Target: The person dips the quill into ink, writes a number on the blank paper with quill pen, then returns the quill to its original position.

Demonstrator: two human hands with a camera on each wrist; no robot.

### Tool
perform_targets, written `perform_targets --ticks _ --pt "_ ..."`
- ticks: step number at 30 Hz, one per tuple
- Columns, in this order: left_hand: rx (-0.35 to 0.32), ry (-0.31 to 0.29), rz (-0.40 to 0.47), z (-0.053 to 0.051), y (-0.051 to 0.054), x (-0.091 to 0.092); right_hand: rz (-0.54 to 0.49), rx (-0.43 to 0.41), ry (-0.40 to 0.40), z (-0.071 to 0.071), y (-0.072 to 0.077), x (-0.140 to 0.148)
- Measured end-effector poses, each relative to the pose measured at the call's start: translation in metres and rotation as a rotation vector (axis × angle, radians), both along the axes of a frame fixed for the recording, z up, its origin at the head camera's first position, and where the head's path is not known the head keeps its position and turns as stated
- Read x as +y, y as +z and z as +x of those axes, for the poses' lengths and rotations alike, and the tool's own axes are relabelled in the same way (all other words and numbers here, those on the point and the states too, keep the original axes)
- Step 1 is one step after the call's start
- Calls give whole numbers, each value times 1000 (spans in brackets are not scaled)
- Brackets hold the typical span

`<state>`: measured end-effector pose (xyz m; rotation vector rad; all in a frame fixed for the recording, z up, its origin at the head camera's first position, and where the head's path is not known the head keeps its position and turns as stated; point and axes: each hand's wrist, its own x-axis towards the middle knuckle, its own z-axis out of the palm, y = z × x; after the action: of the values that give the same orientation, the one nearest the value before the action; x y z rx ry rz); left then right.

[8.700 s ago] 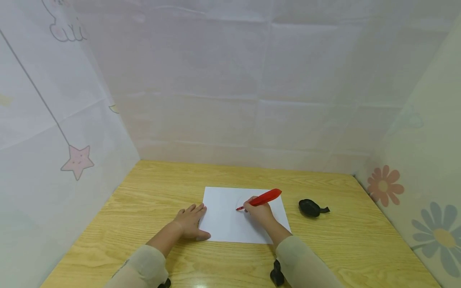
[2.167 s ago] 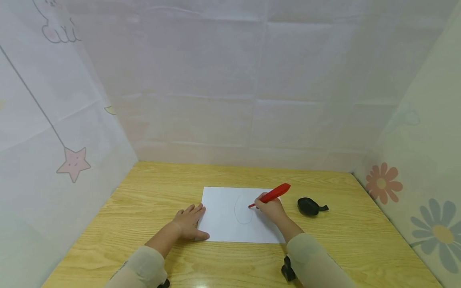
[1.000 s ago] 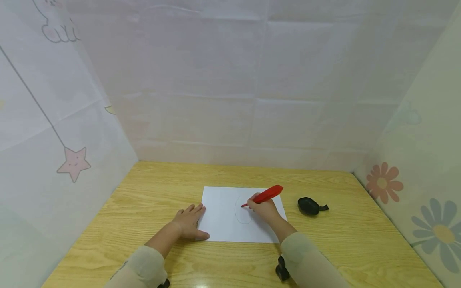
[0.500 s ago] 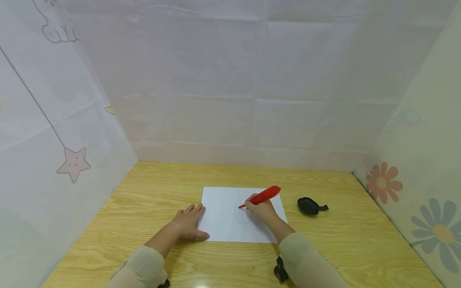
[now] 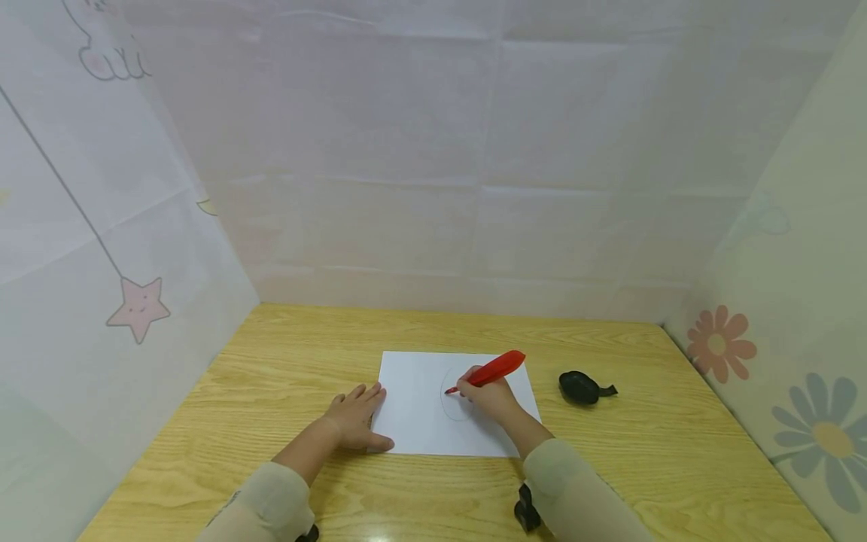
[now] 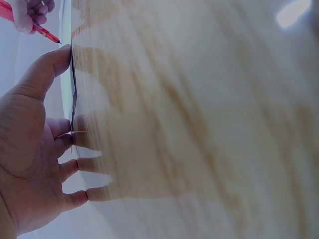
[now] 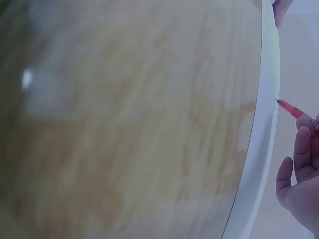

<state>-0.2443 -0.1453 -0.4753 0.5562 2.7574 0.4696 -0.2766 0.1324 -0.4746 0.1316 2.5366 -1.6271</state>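
Observation:
A white sheet of paper [image 5: 413, 429] lies on the wooden table. My left hand [image 5: 355, 418] rests spread along its left edge, the thumb near the lower left corner. In the left wrist view, the left hand [image 6: 30, 149] touches down with its fingertips. My right hand [image 5: 494, 395] pinches a red feather-shaped pen [image 5: 500, 367], its tip at the left side of a thin oval line drawn on the paper. The right wrist view shows the right hand [image 7: 304, 184] gripping the pen [image 7: 294, 110], dark tip at the sheet; part of the oval is hidden behind the hand.
A black oval object with a short tail [image 5: 580, 388] lies to the right of the paper. The wooden table [image 5: 271, 376] ends at pale cloth walls [image 5: 406, 226] at the back and both sides. Black wrist pieces [image 5: 526, 510] show under the sleeves.
Since the earliest frame the short curve has grown into an oval. Over the last two seconds the pen tip has moved left from the oval's right side to its left. My left hand stays put.

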Motion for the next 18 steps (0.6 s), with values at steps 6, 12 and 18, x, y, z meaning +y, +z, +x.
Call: perform_targets --ticks 6,12,18 --pt "6 1 -1 -1 -2 0 -11 -11 18 2 1 -2" --pt "14 4 -4 -5 -10 -2 -4 2 32 4 3 -2" --pt "18 5 -3 -7 -12 -2 1 -6 40 5 3 -3"
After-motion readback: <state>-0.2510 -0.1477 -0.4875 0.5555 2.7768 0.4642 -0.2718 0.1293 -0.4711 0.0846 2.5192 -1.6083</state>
